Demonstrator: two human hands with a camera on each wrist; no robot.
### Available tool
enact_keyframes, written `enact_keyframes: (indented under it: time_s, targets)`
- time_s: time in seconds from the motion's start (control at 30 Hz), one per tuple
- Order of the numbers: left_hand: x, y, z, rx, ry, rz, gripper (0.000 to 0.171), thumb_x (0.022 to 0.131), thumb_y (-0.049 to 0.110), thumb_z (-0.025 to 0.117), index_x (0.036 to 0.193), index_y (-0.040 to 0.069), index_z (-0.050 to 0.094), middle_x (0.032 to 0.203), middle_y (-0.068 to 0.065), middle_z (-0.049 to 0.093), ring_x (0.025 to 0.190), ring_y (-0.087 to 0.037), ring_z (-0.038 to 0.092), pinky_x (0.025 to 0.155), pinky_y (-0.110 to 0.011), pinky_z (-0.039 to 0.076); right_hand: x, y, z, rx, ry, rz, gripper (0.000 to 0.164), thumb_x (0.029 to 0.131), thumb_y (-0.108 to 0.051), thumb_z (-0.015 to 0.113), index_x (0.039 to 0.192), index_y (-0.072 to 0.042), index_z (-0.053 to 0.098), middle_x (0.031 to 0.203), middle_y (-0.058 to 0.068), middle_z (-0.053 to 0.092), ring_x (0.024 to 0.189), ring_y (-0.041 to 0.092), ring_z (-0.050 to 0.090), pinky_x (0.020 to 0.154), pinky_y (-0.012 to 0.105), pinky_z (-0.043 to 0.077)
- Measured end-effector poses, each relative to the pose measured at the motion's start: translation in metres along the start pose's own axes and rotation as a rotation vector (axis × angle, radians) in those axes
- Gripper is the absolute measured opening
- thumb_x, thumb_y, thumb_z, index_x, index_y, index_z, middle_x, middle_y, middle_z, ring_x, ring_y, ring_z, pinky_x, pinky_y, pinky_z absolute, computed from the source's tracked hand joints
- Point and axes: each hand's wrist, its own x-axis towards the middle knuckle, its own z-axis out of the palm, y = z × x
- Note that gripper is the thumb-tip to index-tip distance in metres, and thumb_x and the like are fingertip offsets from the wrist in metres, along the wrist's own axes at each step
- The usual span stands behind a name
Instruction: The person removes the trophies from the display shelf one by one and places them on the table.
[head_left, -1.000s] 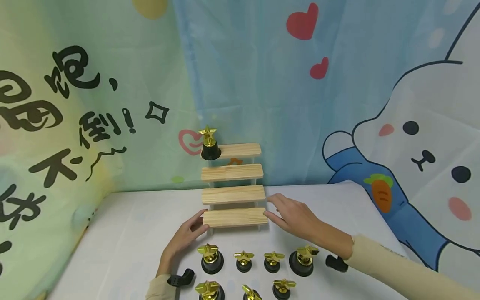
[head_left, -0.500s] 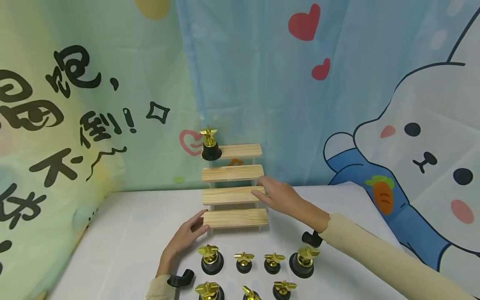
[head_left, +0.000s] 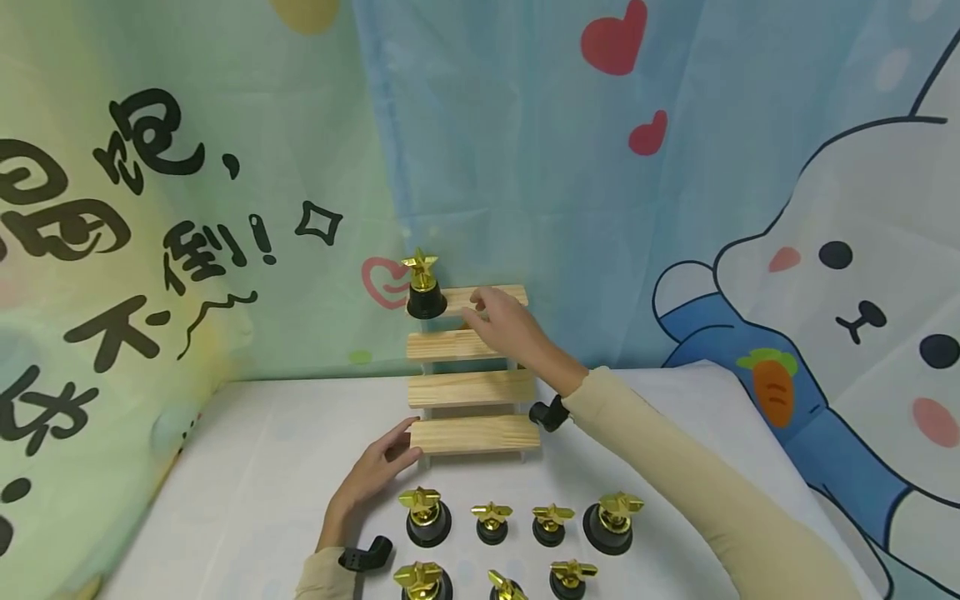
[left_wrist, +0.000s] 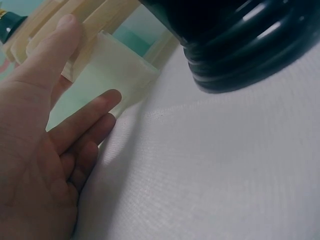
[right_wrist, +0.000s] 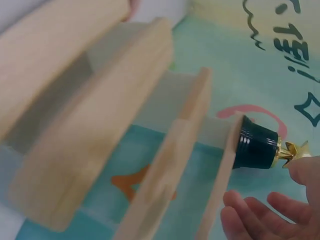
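Observation:
A four-step wooden shelf stand (head_left: 474,389) stands on the white table. One star trophy (head_left: 426,287), gold on a black base, is upright at the left end of its top step. My right hand (head_left: 513,329) reaches over the upper steps, its fingertips a little right of that trophy, holding nothing. In the right wrist view the thumb overlaps the trophy's star (right_wrist: 295,152); contact cannot be told. My left hand (head_left: 375,467) rests at the left end of the lowest step, the thumb on the wood and the fingers (left_wrist: 90,122) extended beside the pale side panel (left_wrist: 117,70).
Several gold star trophies on black bases stand in front of the stand, including a large one (head_left: 609,523) at right and a small one (head_left: 492,523). A printed cloth backdrop (head_left: 525,167) hangs behind. A black wrist camera (head_left: 366,554) is on the left forearm.
My right hand has moved from the right end of the lower steps up and left to the top step near the trophy. The left hand has stayed in place.

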Motion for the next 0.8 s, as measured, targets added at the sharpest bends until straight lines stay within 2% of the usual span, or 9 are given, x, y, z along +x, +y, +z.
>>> enact_keyframes:
  time_s: [0.17,0.33,0.57,0.7,0.8]
  targets:
    - [0.0,-0.002,0.0,-0.001,0.0,-0.004,0.058,0.092,0.04,0.065,0.145,0.031,0.044,0.126,-0.004,0.066,0.12,-0.021,0.059,0.103,-0.044,0.043,0.025,-0.012,-0.005,0.054,0.016,0.005,0.046,0.103,-0.036,0.044,0.137,-0.004,0.048,0.127,0.016,0.06,0.106,0.03,0.064,0.084,0.045,0.052]
    - [0.001,-0.002,-0.001,-0.007,-0.01,-0.006,0.058,0.092,0.039,0.066,0.145,0.031,0.045,0.124,-0.004,0.066,0.118,-0.019,0.059,0.102,-0.042,0.043,0.048,-0.02,-0.013,0.071,-0.011,0.004,0.048,0.105,-0.035,0.039,0.143,-0.006,0.042,0.131,0.016,0.057,0.113,0.03,0.06,0.089,0.045,0.05]
    - [0.001,-0.001,-0.001,0.002,0.001,-0.013,0.058,0.092,0.04,0.065,0.145,0.03,0.045,0.124,-0.004,0.066,0.119,-0.02,0.059,0.104,-0.044,0.043,0.063,-0.034,-0.01,0.036,-0.042,-0.037,0.045,0.106,-0.03,0.037,0.146,-0.009,0.039,0.139,0.012,0.053,0.121,0.026,0.056,0.097,0.043,0.047]
    - [0.0,0.0,-0.002,0.006,0.0,-0.009,0.059,0.092,0.039,0.065,0.146,0.027,0.044,0.125,-0.005,0.066,0.12,-0.021,0.058,0.104,-0.046,0.043,0.065,-0.039,-0.006,0.021,-0.042,-0.057,0.044,0.106,-0.026,0.036,0.148,-0.01,0.037,0.141,0.011,0.052,0.105,0.023,0.063,0.087,0.038,0.05]
    - [0.0,0.0,-0.002,0.004,-0.004,-0.01,0.06,0.092,0.039,0.065,0.146,0.027,0.044,0.126,-0.005,0.066,0.121,-0.022,0.058,0.104,-0.046,0.043,0.065,-0.042,-0.004,0.01,-0.034,-0.069,0.043,0.106,-0.024,0.035,0.147,-0.011,0.039,0.135,0.012,0.056,0.089,0.022,0.064,0.075,0.035,0.049]
